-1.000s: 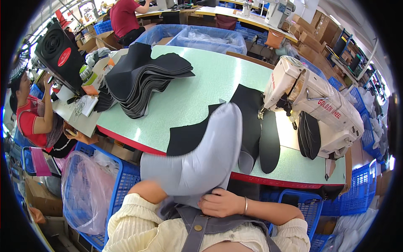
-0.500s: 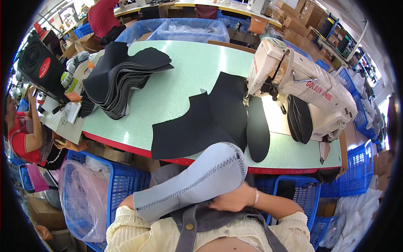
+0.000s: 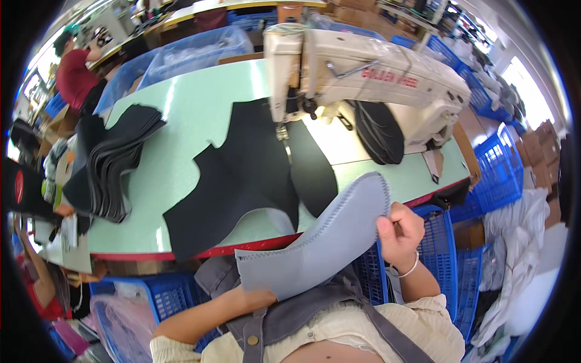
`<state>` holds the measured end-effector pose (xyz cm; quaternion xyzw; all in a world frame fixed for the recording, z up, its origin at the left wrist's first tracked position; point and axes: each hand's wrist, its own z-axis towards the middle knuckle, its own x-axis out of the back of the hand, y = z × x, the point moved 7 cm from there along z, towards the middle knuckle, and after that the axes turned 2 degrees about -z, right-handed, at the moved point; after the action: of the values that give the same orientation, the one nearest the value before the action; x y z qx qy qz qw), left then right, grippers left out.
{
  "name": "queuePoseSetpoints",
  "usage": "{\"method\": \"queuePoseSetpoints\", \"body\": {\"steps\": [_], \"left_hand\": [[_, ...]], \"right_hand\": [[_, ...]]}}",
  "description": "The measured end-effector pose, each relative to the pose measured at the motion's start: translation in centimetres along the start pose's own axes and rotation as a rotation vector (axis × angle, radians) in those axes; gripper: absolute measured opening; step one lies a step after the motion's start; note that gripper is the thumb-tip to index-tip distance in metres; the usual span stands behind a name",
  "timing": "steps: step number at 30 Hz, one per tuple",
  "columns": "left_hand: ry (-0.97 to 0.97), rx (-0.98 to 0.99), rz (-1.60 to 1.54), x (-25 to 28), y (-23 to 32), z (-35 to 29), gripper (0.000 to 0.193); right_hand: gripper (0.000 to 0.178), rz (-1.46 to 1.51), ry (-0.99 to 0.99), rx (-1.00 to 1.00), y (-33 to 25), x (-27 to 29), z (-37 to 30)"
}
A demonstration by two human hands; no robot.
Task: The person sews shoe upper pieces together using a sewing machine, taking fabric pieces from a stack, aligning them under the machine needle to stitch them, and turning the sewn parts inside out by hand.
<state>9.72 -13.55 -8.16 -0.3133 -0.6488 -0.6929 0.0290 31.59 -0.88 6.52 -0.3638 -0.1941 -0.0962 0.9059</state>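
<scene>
A grey stitched boot-shaped fabric piece (image 3: pixel 321 242) is stretched between both hands over my lap. My right hand (image 3: pixel 399 233) pinches its rounded upper end with thumb on top. My left hand (image 3: pixel 257 296) is mostly hidden under the wider lower end, gripping it from below. In front lies a black cut fabric panel (image 3: pixel 239 175) on the pale green table (image 3: pixel 181 115), reaching under the needle of a cream sewing machine (image 3: pixel 369 72). A black sole-shaped piece (image 3: pixel 311 172) lies next to the panel.
A stack of black cut pieces (image 3: pixel 109 160) sits at the table's left. More black soles (image 3: pixel 378 130) lean under the machine arm. Blue crates (image 3: pixel 490 175) stand right and below the table. A person in red (image 3: pixel 72 72) works at the far left.
The view has swung right and closer to the machine. The grey piece has turned, its rounded end now raised to the right in my right hand, instead of lying across my lap.
</scene>
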Motion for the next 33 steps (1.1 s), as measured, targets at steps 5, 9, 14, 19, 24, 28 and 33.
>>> {"method": "queuePoseSetpoints", "body": {"steps": [5, 9, 14, 19, 24, 28, 33], "left_hand": [[0.299, -0.647, 0.727, 6.2, 10.1, -0.7, 0.028], [0.494, -0.521, 0.624, 13.7, 12.3, 2.1, 0.024], [0.473, -0.329, 0.371, 17.7, 11.8, 7.5, 0.025], [0.393, -0.311, 0.475, 17.5, 9.7, 9.6, 0.019], [0.212, -0.188, 0.607, 17.3, 5.6, 10.0, 0.023], [0.003, 0.08, 0.472, 17.8, 3.6, 11.8, 0.035], [-0.006, 0.115, 0.671, 16.1, 2.6, 14.7, 0.051]], "right_hand": [[0.028, -0.192, 0.353, -0.104, 2.0, 12.5, -0.4], [0.03, -0.748, 0.92, 0.036, -0.6, 26.0, -1.8], [0.024, -1.072, 1.106, 0.121, 7.2, 33.9, 1.3], [0.032, -1.184, 0.26, -0.558, 23.5, 31.5, 4.8], [0.022, -0.922, 0.4, 0.119, 19.8, 19.5, 5.1], [0.021, -0.665, 0.06, 0.551, 12.4, 5.9, 5.9], [0.032, -0.509, -0.633, 0.426, 7.9, -10.2, 6.9]]}}
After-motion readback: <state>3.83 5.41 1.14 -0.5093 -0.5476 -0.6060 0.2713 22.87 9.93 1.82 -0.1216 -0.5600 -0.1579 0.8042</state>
